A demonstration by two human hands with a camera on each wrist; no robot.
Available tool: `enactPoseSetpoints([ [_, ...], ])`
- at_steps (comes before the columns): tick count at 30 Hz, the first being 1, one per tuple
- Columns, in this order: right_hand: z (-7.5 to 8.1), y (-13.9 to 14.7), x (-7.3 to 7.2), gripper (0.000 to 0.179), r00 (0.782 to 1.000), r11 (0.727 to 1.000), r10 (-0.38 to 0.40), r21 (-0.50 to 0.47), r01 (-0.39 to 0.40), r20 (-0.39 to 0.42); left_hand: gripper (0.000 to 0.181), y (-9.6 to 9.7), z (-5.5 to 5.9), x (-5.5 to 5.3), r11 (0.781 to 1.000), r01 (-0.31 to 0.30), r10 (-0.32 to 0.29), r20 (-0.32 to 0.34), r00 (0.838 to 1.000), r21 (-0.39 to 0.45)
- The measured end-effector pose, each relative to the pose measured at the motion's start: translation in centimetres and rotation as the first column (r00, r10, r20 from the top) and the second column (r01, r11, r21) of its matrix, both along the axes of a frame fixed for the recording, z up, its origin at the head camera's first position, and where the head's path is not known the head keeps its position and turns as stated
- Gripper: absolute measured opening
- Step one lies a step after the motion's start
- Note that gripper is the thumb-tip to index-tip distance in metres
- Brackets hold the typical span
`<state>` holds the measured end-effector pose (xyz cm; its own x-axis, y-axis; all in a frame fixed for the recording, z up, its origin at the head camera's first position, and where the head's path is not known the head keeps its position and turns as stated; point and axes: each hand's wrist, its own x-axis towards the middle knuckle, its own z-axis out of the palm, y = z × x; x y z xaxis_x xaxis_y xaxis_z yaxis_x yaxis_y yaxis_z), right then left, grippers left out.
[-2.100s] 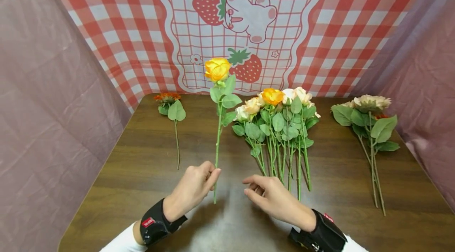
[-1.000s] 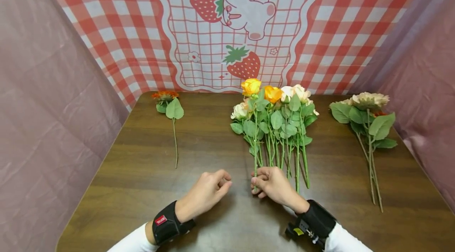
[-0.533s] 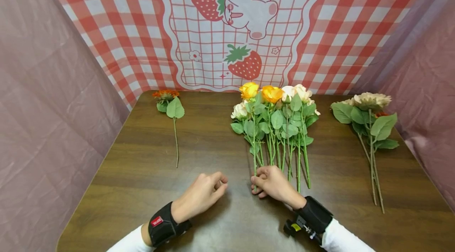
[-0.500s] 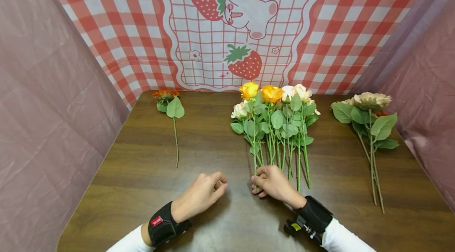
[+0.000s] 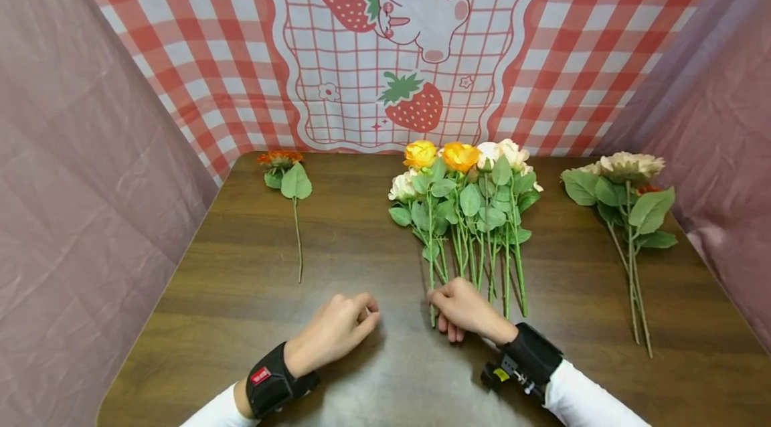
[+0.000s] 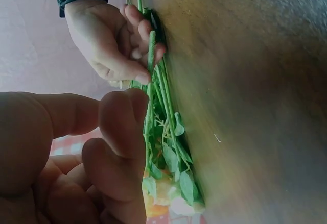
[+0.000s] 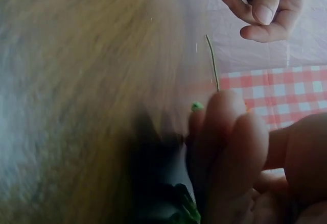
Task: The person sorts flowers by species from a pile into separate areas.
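Observation:
At the left edge of the flower bunch, my right hand (image 5: 466,310) pinches the lower stem of a yellow rose (image 5: 419,154); its other fingers point down toward the tabletop. The left wrist view shows the rose stem (image 6: 152,55) at the thumb tip, with fingers behind it. The rose lies alongside an orange rose (image 5: 460,156) and several cream roses (image 5: 510,154), leaves overlapping and stems toward me. My left hand (image 5: 337,330) hovers over the table to the left, fingers loosely bent and holding nothing.
A single orange-red flower (image 5: 296,193) lies at the back left of the wooden table (image 5: 241,320). Several large cream and red flowers (image 5: 629,173) lie at the right. A checked strawberry cloth (image 5: 415,106) hangs behind, with pink curtains (image 5: 90,179) at the sides.
The yellow rose passed from my left hand to my right and was lowered onto the bunch's left side. My left hand drew back slightly. My right hand's lower fingers have since straightened downward.

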<state>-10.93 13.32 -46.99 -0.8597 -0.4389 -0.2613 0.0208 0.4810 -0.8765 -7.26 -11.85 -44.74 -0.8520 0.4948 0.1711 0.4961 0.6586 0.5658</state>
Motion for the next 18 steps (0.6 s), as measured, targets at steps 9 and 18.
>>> enactPoseSetpoints([
  [9, 0.4, 0.7, 0.8, 0.04, 0.994, 0.993, 0.101, 0.07, -0.098, -0.051, 0.007, -1.9, 0.7, -1.9, 0.972, -0.186, 0.181, -0.047, 0.982, -0.142],
  [18, 1.2, 1.0, 2.7, 0.035, 0.993, 0.994, 0.08, 0.088, -0.072, -0.091, 0.031, -8.6, -0.3, -7.8, 0.83, -0.438, 0.466, -0.003, 0.885, -0.346],
])
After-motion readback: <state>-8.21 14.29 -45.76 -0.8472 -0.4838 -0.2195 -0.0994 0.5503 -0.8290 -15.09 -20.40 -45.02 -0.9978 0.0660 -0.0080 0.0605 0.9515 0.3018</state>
